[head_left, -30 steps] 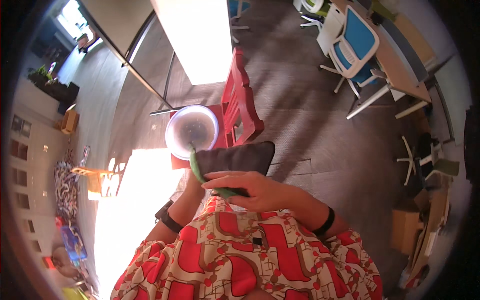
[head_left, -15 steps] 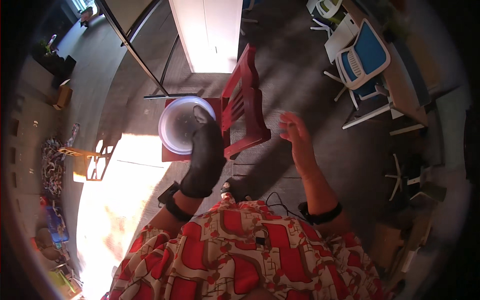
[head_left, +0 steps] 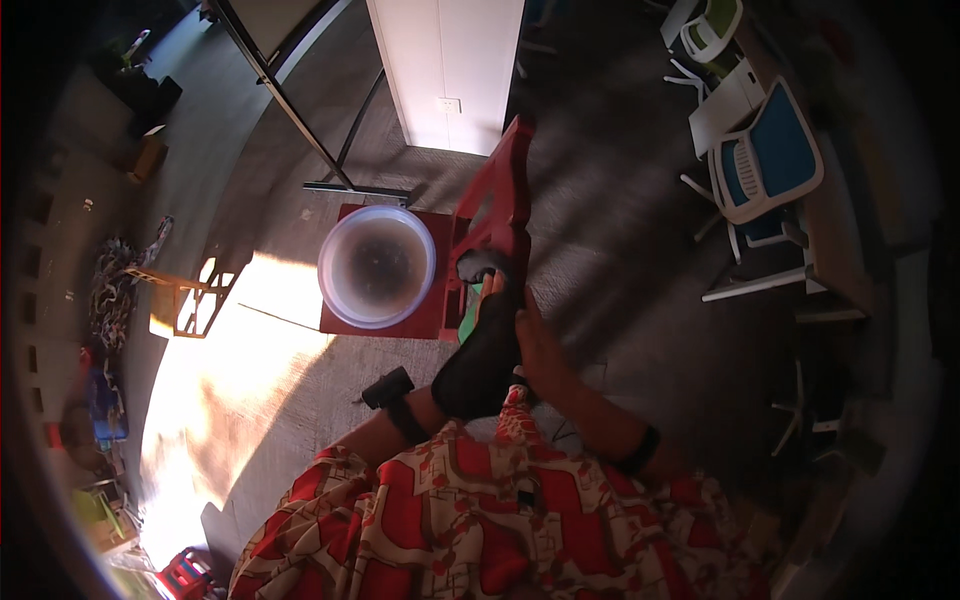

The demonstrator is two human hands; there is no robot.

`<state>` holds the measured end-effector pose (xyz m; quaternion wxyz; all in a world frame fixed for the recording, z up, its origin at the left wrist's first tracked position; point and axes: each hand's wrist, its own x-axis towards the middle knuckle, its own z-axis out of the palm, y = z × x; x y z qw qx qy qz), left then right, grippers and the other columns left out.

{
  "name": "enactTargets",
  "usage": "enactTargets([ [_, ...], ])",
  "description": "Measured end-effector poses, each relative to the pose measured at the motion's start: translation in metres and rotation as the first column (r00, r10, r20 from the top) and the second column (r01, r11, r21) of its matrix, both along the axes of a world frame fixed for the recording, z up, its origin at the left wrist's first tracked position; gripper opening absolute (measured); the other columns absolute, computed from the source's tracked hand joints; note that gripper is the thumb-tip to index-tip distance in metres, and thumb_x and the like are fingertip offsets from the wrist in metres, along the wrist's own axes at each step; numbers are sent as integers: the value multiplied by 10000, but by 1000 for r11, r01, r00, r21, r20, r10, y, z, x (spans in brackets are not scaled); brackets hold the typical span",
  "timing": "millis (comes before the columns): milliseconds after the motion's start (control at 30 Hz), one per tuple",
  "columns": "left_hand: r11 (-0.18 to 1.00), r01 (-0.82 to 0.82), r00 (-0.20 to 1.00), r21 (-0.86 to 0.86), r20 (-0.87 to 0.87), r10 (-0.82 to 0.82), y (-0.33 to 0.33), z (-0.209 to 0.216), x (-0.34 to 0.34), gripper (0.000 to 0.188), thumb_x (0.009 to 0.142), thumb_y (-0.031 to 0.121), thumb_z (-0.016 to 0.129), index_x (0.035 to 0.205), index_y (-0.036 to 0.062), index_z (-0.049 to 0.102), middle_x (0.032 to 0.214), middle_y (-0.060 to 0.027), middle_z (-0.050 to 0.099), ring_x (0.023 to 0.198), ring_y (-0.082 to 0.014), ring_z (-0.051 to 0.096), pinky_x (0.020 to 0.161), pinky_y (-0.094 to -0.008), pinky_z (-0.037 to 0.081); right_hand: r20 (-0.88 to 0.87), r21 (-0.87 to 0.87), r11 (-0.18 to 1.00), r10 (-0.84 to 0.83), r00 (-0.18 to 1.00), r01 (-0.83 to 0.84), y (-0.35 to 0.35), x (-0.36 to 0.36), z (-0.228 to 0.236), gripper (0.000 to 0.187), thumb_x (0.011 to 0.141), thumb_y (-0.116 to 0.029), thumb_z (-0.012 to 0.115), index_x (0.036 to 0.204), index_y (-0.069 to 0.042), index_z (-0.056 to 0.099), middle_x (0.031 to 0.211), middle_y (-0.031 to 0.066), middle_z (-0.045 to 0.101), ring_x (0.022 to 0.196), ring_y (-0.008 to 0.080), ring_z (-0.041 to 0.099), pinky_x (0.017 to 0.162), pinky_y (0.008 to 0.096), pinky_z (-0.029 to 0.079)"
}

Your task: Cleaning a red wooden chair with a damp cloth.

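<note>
My left hand (head_left: pixel 480 350) is covered in a black glove-like covering with a grey tip. It has come to the right of a white basin (head_left: pixel 330 275), beside the back of a red chair (head_left: pixel 512 190). My bare right hand (head_left: pixel 538 352) presses against the black covering from the right. A few bare fingertips show near the grey tip, apparently those of my right hand wrapped round it. The fingers inside the covering are hidden. Murky, dark-centred liquid fills the basin on the chair's seat. Something green (head_left: pixel 470 314) shows beside my left hand.
A white panel (head_left: pixel 450 75) stands beyond the chair, with a metal-framed stand (head_left: pixel 355 189) to its left. At the right are blue-and-white chairs (head_left: pixel 765 150) along a desk. A small wooden chair (head_left: pixel 185 300) stands at the left, near a bright sunlit patch of floor.
My left hand has left the basin and moved right, towards the chair back. My right hand, held apart with fingers raised before, has come in against the black covering.
</note>
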<state>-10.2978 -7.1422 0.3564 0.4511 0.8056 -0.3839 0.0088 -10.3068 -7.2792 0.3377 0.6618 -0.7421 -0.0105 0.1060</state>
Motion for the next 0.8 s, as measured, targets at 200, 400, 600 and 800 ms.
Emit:
enactTargets([
  [200,971,-154,960,185,261,102,-12,20,78,537,751,182,646,1168,-61,412,1020,-190,454,985,-277,442,924,-366,370,-155,99,990,114,981,-99,-6,1,23,626,951,-215,429,1430,-10,82,1318,209,393,1137,304,474,949,360,370],
  [400,917,-309,838,250,527,139,-44,21,169,520,775,245,650,1153,-34,427,993,-156,464,960,-248,455,901,-358,387,-18,-62,986,155,988,-156,-14,-3,7,711,956,-266,425,1418,61,-5,1193,232,449,952,234,515,840,343,424],
  [600,872,-425,727,242,665,169,-71,0,246,511,795,298,654,1140,-12,440,970,-127,472,938,-223,467,881,-351,402,-119,-119,977,162,980,-176,-17,-5,1,735,944,-325,454,1410,64,40,1400,315,255,1267,400,362,1032,398,317],
  [800,638,-644,407,-421,-895,-180,-53,-58,222,422,869,461,550,1094,110,488,885,-1,472,825,-96,483,709,-245,433,-18,-143,973,181,983,-182,-9,-5,-4,725,953,-340,434,1416,50,35,1421,312,204,1296,408,309,1046,414,296],
])
